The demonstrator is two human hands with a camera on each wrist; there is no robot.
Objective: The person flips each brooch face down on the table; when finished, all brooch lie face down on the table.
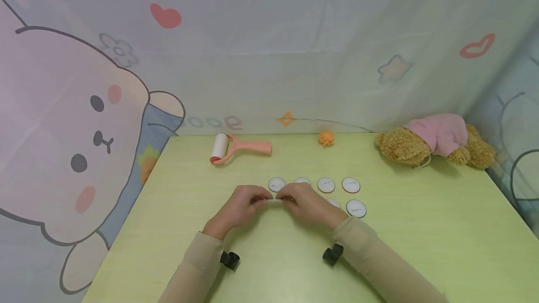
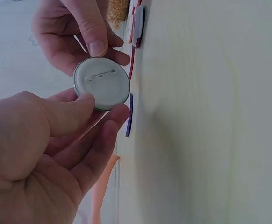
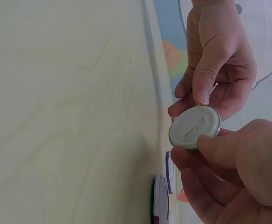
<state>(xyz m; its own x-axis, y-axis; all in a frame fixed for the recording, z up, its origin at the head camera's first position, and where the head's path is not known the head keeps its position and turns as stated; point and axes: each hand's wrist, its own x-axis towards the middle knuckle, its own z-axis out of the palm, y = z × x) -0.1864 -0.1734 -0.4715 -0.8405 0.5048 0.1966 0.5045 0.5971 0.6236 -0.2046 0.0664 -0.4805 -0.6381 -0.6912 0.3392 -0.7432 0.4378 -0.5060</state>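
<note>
Between my two hands is a round pin-back button badge (image 2: pixel 102 88), its pale back with the metal pin facing the wrist cameras and a thin green rim showing. My left hand (image 1: pixel 243 205) pinches one edge between thumb and fingers. On the opposite edge my right hand (image 1: pixel 309 205) pinches it the same way. In the head view the badge (image 1: pixel 275 200) appears nearly edge-on, held above the table. Several more badges (image 1: pixel 351 185) lie pin side up just beyond and to the right of my hands; my right hand partly hides some.
Toward the back of the pale green table (image 1: pixel 189 176) lies a lint roller (image 1: pixel 248 147) with a pink handle. A small orange fuzzy ball (image 1: pixel 326 138) sits at the back edge. A teddy bear (image 1: pixel 438 139) in pink lies at the back right, before a printed curtain (image 1: pixel 269 60).
</note>
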